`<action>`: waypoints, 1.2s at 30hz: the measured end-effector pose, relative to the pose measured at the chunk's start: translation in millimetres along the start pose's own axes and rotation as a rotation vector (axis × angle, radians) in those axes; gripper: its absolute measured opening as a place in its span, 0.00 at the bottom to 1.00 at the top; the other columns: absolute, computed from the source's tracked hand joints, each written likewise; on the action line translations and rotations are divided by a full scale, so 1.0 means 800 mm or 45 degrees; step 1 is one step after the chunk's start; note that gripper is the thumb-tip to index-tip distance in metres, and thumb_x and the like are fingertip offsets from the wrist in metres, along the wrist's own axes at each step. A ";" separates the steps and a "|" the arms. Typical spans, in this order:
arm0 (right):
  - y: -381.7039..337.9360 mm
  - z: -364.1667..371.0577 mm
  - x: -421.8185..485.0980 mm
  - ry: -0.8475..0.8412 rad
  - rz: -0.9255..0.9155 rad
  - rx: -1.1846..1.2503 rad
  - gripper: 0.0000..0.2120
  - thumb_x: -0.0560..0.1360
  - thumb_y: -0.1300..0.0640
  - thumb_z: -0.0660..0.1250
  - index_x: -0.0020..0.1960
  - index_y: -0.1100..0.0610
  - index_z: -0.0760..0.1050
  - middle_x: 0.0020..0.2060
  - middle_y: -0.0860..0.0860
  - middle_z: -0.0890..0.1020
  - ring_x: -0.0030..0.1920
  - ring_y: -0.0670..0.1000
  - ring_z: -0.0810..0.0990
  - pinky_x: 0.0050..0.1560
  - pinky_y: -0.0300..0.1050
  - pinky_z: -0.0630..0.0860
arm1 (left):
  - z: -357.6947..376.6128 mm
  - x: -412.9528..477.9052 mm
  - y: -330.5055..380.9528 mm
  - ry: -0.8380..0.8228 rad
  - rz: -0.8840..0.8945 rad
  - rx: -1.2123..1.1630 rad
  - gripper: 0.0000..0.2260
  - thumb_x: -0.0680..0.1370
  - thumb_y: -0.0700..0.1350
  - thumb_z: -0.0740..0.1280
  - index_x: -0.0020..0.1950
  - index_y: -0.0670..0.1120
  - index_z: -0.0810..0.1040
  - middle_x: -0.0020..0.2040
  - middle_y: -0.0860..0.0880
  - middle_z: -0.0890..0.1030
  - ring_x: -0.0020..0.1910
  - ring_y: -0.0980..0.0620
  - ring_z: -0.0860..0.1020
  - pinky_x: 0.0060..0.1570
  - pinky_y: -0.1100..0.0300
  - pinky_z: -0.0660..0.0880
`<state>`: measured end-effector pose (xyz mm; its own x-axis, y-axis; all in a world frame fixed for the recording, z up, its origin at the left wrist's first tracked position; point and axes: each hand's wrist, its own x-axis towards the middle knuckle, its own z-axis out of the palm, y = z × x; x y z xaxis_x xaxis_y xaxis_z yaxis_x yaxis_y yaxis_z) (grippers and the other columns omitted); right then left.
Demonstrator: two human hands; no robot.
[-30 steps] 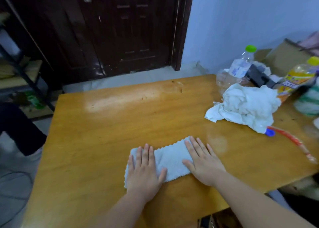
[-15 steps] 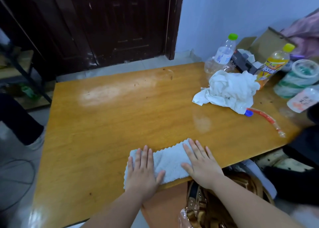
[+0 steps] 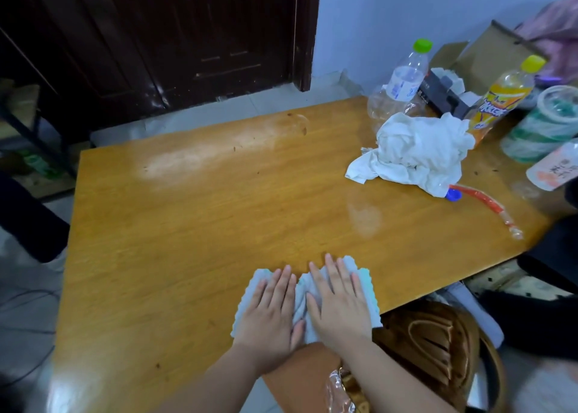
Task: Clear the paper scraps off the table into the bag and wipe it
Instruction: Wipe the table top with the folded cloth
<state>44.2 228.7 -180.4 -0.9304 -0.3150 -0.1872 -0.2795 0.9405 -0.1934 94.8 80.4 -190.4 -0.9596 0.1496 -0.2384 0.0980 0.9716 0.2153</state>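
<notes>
A pale blue cloth [image 3: 366, 290] lies bunched at the near edge of the wooden table [image 3: 203, 212]. My left hand [image 3: 270, 314] presses flat on its left part, fingers straight. My right hand [image 3: 339, 300] presses flat on its right part, close beside the left, and the cloth is wrinkled between them. A crumpled heap of white paper [image 3: 419, 151] sits at the table's far right. No bag for the scraps can be made out for certain.
Behind the paper stand a clear bottle with a green cap [image 3: 405, 74], an orange drink bottle [image 3: 500, 99], a dark box [image 3: 447, 96] and a green-striped roll [image 3: 541, 127]. A red wrapper with a blue cap [image 3: 481, 199] lies nearby. A brown chair [image 3: 438, 343] stands below the near edge.
Both hands slid the cloth back to the near table edge and drew together, bunching the cloth between them. The view also shifted back from the table.
</notes>
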 end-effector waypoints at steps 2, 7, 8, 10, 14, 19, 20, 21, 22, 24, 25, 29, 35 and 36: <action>0.012 0.007 0.005 0.053 0.011 -0.063 0.31 0.73 0.39 0.53 0.73 0.49 0.63 0.72 0.53 0.67 0.73 0.54 0.61 0.71 0.52 0.50 | 0.000 0.006 0.003 -0.010 0.009 -0.020 0.31 0.80 0.59 0.45 0.76 0.40 0.59 0.73 0.41 0.68 0.75 0.45 0.58 0.71 0.48 0.51; 0.037 -0.008 0.044 0.089 0.345 -0.015 0.40 0.70 0.32 0.40 0.77 0.49 0.38 0.77 0.48 0.46 0.77 0.52 0.42 0.73 0.55 0.38 | -0.010 0.060 0.023 0.019 -0.047 -0.083 0.32 0.73 0.60 0.56 0.68 0.40 0.75 0.70 0.41 0.73 0.71 0.46 0.62 0.71 0.49 0.48; 0.045 -0.012 0.054 0.088 0.378 -0.019 0.40 0.69 0.31 0.37 0.76 0.48 0.36 0.77 0.47 0.44 0.77 0.51 0.40 0.73 0.56 0.37 | -0.012 0.075 0.025 0.027 -0.050 -0.088 0.32 0.73 0.61 0.56 0.68 0.40 0.75 0.70 0.42 0.73 0.71 0.46 0.63 0.71 0.50 0.47; 0.060 -0.020 0.072 0.092 0.412 -0.044 0.41 0.67 0.31 0.34 0.76 0.47 0.37 0.77 0.48 0.44 0.77 0.52 0.40 0.74 0.57 0.39 | -0.020 0.105 0.029 0.008 -0.056 -0.103 0.34 0.72 0.62 0.57 0.69 0.41 0.74 0.70 0.42 0.73 0.72 0.45 0.66 0.70 0.50 0.48; 0.079 -0.029 0.112 0.112 0.349 -0.082 0.40 0.68 0.32 0.36 0.76 0.48 0.38 0.77 0.50 0.47 0.77 0.52 0.42 0.74 0.56 0.40 | -0.030 0.148 0.030 0.059 -0.090 -0.129 0.34 0.72 0.62 0.56 0.71 0.41 0.72 0.72 0.43 0.71 0.72 0.46 0.69 0.70 0.51 0.46; 0.084 -0.042 0.179 0.129 0.285 -0.109 0.40 0.68 0.32 0.35 0.77 0.49 0.38 0.77 0.49 0.46 0.77 0.52 0.42 0.74 0.55 0.39 | -0.051 0.205 0.013 0.180 -0.155 -0.052 0.38 0.74 0.64 0.45 0.79 0.42 0.53 0.80 0.45 0.51 0.79 0.48 0.49 0.71 0.54 0.34; 0.082 -0.047 0.192 0.136 0.267 -0.110 0.40 0.69 0.32 0.36 0.77 0.48 0.39 0.77 0.49 0.45 0.77 0.52 0.42 0.74 0.55 0.39 | -0.057 0.215 0.007 0.172 -0.149 -0.052 0.39 0.73 0.65 0.41 0.79 0.44 0.46 0.80 0.47 0.44 0.79 0.49 0.43 0.71 0.54 0.31; 0.081 -0.049 0.210 0.128 0.255 -0.103 0.38 0.71 0.32 0.38 0.77 0.48 0.39 0.77 0.49 0.44 0.77 0.52 0.41 0.74 0.55 0.39 | -0.061 0.229 -0.002 0.172 -0.167 -0.064 0.40 0.72 0.65 0.38 0.79 0.45 0.42 0.80 0.48 0.41 0.78 0.50 0.39 0.71 0.54 0.30; 0.079 -0.051 0.228 0.112 0.243 -0.098 0.36 0.73 0.33 0.41 0.77 0.47 0.40 0.77 0.49 0.43 0.77 0.52 0.40 0.74 0.55 0.38 | -0.066 0.241 -0.010 0.191 -0.191 -0.063 0.41 0.71 0.66 0.37 0.79 0.45 0.41 0.80 0.48 0.40 0.78 0.50 0.39 0.72 0.53 0.31; 0.075 -0.057 0.261 0.080 0.212 -0.105 0.34 0.75 0.35 0.44 0.77 0.47 0.41 0.77 0.49 0.42 0.76 0.51 0.39 0.74 0.55 0.38 | -0.075 0.263 -0.024 0.209 -0.232 -0.056 0.39 0.73 0.66 0.38 0.79 0.45 0.42 0.80 0.48 0.41 0.78 0.50 0.39 0.74 0.52 0.35; 0.073 -0.057 0.279 0.077 0.198 -0.109 0.34 0.76 0.35 0.44 0.77 0.47 0.41 0.77 0.49 0.43 0.76 0.51 0.38 0.74 0.55 0.38 | -0.079 0.275 -0.032 0.206 -0.244 -0.058 0.38 0.75 0.66 0.41 0.79 0.45 0.42 0.80 0.48 0.42 0.78 0.50 0.40 0.74 0.52 0.36; 0.068 -0.065 0.333 0.089 0.117 -0.131 0.33 0.76 0.35 0.43 0.77 0.47 0.42 0.77 0.49 0.43 0.76 0.51 0.39 0.75 0.55 0.38 | -0.098 0.320 -0.056 0.177 -0.247 -0.038 0.36 0.78 0.64 0.47 0.79 0.45 0.42 0.80 0.48 0.42 0.78 0.50 0.39 0.75 0.51 0.37; 0.064 -0.078 0.411 0.122 0.112 -0.099 0.32 0.77 0.36 0.43 0.77 0.48 0.43 0.77 0.49 0.44 0.77 0.51 0.40 0.74 0.54 0.38 | -0.120 0.399 -0.090 0.184 -0.248 -0.016 0.37 0.77 0.64 0.46 0.79 0.45 0.43 0.80 0.48 0.42 0.79 0.51 0.40 0.75 0.51 0.38; 0.064 -0.079 0.424 0.130 0.122 -0.092 0.32 0.77 0.36 0.43 0.77 0.47 0.43 0.77 0.49 0.44 0.77 0.51 0.40 0.74 0.54 0.38 | -0.123 0.413 -0.095 0.186 -0.248 -0.012 0.37 0.77 0.65 0.46 0.79 0.45 0.43 0.80 0.48 0.42 0.79 0.51 0.40 0.76 0.51 0.38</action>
<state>-300.9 178.2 -193.0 -0.9719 -0.2123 -0.1019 -0.2013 0.9735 -0.1087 -255.5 38.3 -192.5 -0.9882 -0.0690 -0.1369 -0.0942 0.9778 0.1874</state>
